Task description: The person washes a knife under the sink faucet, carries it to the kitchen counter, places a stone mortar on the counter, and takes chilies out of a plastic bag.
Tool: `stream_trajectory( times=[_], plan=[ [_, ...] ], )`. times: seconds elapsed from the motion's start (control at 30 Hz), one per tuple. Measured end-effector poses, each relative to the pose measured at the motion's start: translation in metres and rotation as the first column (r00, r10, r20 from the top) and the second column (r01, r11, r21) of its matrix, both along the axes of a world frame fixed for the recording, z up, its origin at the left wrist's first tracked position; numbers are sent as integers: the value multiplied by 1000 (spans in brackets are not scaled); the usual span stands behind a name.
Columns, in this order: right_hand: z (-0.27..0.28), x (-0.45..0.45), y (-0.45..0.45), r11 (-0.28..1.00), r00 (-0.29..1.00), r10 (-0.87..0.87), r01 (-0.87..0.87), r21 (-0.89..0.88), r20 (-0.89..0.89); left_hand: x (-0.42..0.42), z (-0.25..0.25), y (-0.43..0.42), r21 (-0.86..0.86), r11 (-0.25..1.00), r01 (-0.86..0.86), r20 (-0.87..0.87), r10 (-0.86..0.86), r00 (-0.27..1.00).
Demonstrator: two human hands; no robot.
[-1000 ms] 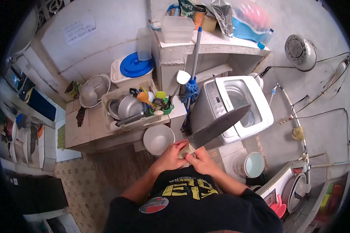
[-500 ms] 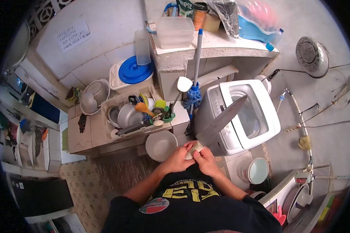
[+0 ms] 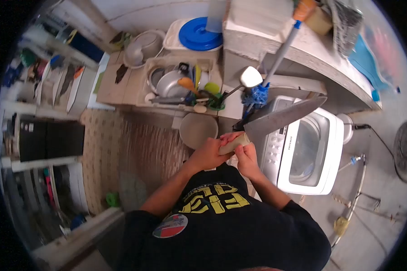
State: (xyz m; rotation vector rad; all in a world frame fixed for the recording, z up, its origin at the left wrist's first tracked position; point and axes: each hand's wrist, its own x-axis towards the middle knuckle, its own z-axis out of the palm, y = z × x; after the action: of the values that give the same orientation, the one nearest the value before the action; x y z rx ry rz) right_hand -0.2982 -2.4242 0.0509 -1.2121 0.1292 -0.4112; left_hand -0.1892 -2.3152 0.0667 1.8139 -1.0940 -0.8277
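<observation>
A big knife (image 3: 282, 119) with a broad grey blade points away from me to the upper right, its tip over the washing machine (image 3: 308, 151). Its thick pale handle (image 3: 233, 145) is in both my hands, in front of my chest. My left hand (image 3: 211, 152) is closed round the handle's near end. Nearer the blade, my right hand (image 3: 247, 159) grips the same handle, thumb on top. Part of the handle is hidden behind my fingers. Just beyond my left hand stands a pale basin (image 3: 199, 131).
A dish rack (image 3: 145, 86) with pots and utensils stands on the tiled counter (image 3: 108, 88). A blue mop (image 3: 257, 95) leans by the ledge (image 3: 298, 45). Behind the rack lies a blue lid (image 3: 201, 34). A pipe (image 3: 355, 198) runs along the right wall.
My view has turned, so the counter and washing machine sit elsewhere in the picture. The knife stays in both hands, its blade now tilted lower toward the right and more of the handle showing.
</observation>
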Motion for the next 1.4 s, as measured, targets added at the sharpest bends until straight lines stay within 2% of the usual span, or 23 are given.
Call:
stream_trajectory(
  times=[0.07, 0.13, 0.2, 0.23, 0.3, 0.43, 0.5, 0.53, 0.6, 0.63, 0.7, 0.73, 0.77, 0.83, 0.87, 0.93, 0.97, 1.0, 1.07, 1.17, 1.23, 1.33, 1.4],
  plan=[
    [-7, 7, 2, 992, 991, 128, -127, 20, -49, -1, -30, 20, 9, 997, -73, -17, 73, 997],
    [-18, 14, 5, 968, 964, 252, -250, 25, -87, 0, -31, 35, 0, 990, -143, -23, 143, 989],
    [-33, 22, 17, 925, 924, 379, -380, -14, -56, -2, -21, 55, 133, 974, -181, 26, 179, 983],
    [-32, 26, 21, 914, 912, 406, -407, -7, -58, -3, -25, 66, 139, 968, -208, 23, 207, 978],
    [-30, 34, 31, 850, 850, 525, -527, -27, -48, -7, -32, 85, 197, 940, -278, -71, 297, 952],
    [-26, 45, 65, 889, 891, 453, -455, -49, -36, -13, -25, 117, 181, 913, -367, -30, 378, 925],
    [-38, 50, 76, 839, 867, 480, -498, -219, -133, -16, -24, 132, 319, 837, -444, -1, 469, 883],
    [-29, 56, 82, 813, 859, 483, -512, -276, -170, -18, -24, 141, 315, 841, -441, -13, 468, 884],
    [-5, 73, 100, 654, 685, 614, -720, -233, -392, -18, -25, 159, 213, 835, -507, -73, 531, 844],
    [-4, 79, 113, 657, 690, 606, -714, -241, -395, -19, -29, 167, 204, 841, -501, -76, 524, 848],
    [-1, 86, 142, 657, 830, 504, -549, -518, -240, -24, -39, 183, -39, 741, -671, -192, 653, 732],
    [1, 87, 154, 658, 834, 497, -542, -522, -239, -26, -42, 191, -133, 679, -722, -265, 677, 687],
    [5, 88, 165, 640, 849, 498, -496, -586, -174, -28, -44, 200, -140, 683, -717, -266, 671, 692],
    [5, 87, 187, 615, 860, 496, -443, -652, -116, -35, -48, 220, -26, 527, -850, -639, 645, 419],
    [2, 87, 198, 604, 855, 508, -438, -666, -101, -35, -61, 235, -32, 531, -847, -646, 636, 423],
    [8, 81, 219, 594, 856, 509, -428, -681, -94, -31, -76, 264, -64, 639, -767, -620, 576, 532],
    [13, 78, 227, 603, 845, 518, -471, -644, -134, -33, -84, 275, -73, 644, -761, -625, 566, 538],
    [18, 76, 235, 611, 831, 529, -513, -602, -172, -34, -71, 279, -92, 627, -773, -656, 546, 521],
    [19, 71, 252, 610, 841, 500, -511, -606, -207, -35, -58, 291, -112, 607, -787, -695, 518, 499],
    [21, 67, 270, 616, 844, 470, -523, -589, -258, -35, -59, 308, -77, 658, -749, -617, 559, 554],
    [28, 65, 278, 626, 846, 458, -524, -578, -271, -34, -61, 313, -244, 682, -689, -494, 524, 694],
    [31, 66, 289, 577, 860, 416, -502, -645, -297, -34, -74, 319, -243, 640, -729, -581, 506, 638],
    [19, 67, 297, 609, 892, 404, -426, -668, -202, -33, -78, 322, -271, 612, -743, -579, 513, 634]
  ],
)
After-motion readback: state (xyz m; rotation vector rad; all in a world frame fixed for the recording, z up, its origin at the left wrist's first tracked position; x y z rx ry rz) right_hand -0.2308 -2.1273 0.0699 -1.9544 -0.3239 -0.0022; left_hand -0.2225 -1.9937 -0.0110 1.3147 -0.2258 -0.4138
